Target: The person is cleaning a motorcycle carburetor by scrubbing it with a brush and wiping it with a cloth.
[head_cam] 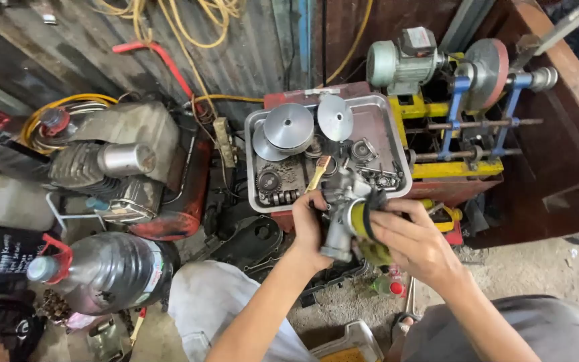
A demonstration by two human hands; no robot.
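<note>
From the head camera, the person's left hand [308, 224] is closed around a grey metal engine part [340, 214], gripping it from the left side, while the right hand [415, 243] wraps its fingers over a yellow-and-black piece [360, 218] at the part's right side and holds it there. The part is in the air just in front of the near edge of a metal tray [397, 157], which sits on a red stand. In the tray, two shiny metal discs [289, 127] lie toward its far left corner and a third disc [335, 117] leans against its far edge; small gears and dark bits lie along the near side, and a wooden-handled brush [319, 172] rests near the middle of the near edge. Right of the tray stands a machine with a pale green motor [397, 64] on a yellow frame. Left of the tray is an engine [118, 164] with a red base, and nearer the person a large dark plastic bottle [108, 271] lies on its side. The person's knees, in light trousers, show at the bottom, above gritty ground.
</note>
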